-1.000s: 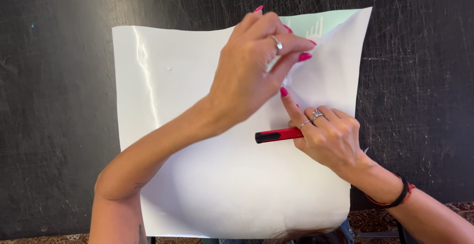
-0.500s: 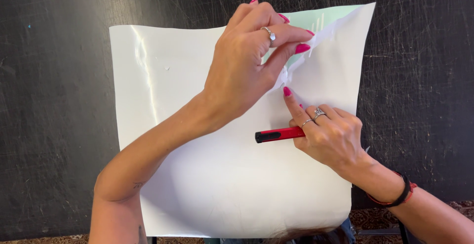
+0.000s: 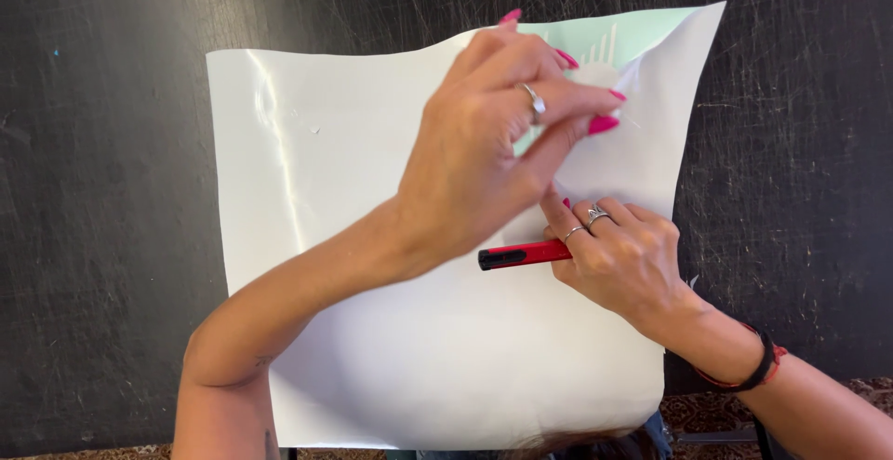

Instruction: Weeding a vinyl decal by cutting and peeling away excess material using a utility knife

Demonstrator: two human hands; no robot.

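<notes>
Head view: large white glossy sheet (image 3: 391,348) lay flat on dark scratched table (image 3: 102,190), top edge curled up a bit. Near top-right corner, white layer lifted off a pale green backing (image 3: 651,30), w/ thin white strips left on the green. Left hand (image 3: 484,162) reached across from lower left, fingers pressed together, pinching the peeled white flap (image 3: 600,77) btwn thumb & fingertips; prob. gripped tight so layer would come away clean. Right hand (image 3: 619,260) rested on sheet just below, index finger pressed flat, seemingly to pin sheet vs. the pull. Remaining fingers curled around red-and-black pen-like tool (image 3: 523,254), parked sideways in the hand, tip hidden. Dark wristband w/ red on right wrist (image 3: 758,372).
</notes>
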